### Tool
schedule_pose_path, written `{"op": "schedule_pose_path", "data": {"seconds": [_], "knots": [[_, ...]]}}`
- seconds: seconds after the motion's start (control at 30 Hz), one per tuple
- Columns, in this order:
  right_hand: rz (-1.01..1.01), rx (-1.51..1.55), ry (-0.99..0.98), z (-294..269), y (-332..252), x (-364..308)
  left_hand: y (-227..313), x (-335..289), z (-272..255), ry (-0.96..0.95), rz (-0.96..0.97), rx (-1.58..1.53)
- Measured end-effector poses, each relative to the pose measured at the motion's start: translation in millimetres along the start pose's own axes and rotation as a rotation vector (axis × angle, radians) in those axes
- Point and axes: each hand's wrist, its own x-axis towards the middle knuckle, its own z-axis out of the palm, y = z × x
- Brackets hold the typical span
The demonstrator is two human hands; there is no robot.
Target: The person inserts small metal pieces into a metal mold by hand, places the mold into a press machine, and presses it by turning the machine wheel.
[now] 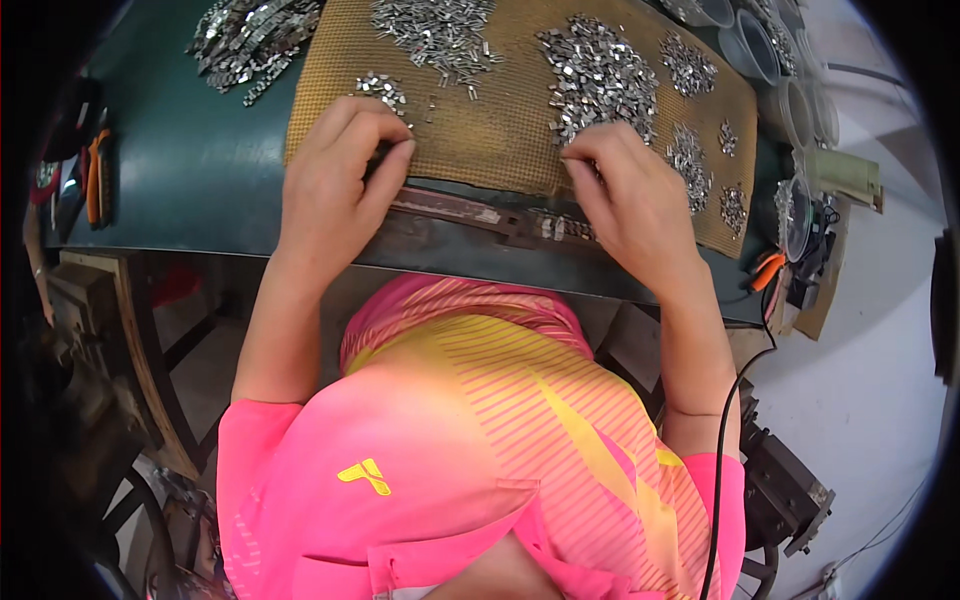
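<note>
My left hand (345, 180) is closed, thumb and forefinger pinched together at the left side of a tan textured mat (470, 150). Just beyond its fingers lies a small pile of shiny metal pieces (382, 90). My right hand (635, 200) is also in a pinch, its fingertips at the near edge of a large heap of silver metal pieces (600, 80). Whatever either pinch holds is too small or hidden to make out. Between the hands, along the mat's near edge, runs a narrow worn metal rail (450, 207), with several linked metal pieces (560, 226) at its right end.
More silver pieces (435, 35) lie at the mat's far side. Metal link strips (250, 40) are heaped on the green table (200, 150). Orange-handled pliers (96, 180) lie at far left. Clear plastic cups (750, 50) line the right, near an orange-handled tool (768, 271) and black cable (728, 410).
</note>
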Motion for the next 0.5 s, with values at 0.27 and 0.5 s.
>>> {"op": "schedule_pose_path", "data": {"seconds": [0.27,0.5], "knots": [[0.058,0.065,-0.034,-21.1,1.7,-63.6,6.8,2.9,-0.6,-0.030,-0.006,-0.054],[0.068,0.022,0.055,-5.5,-2.8,-77.1,21.3,7.5,5.6,-0.038,0.005,-0.062]]}}
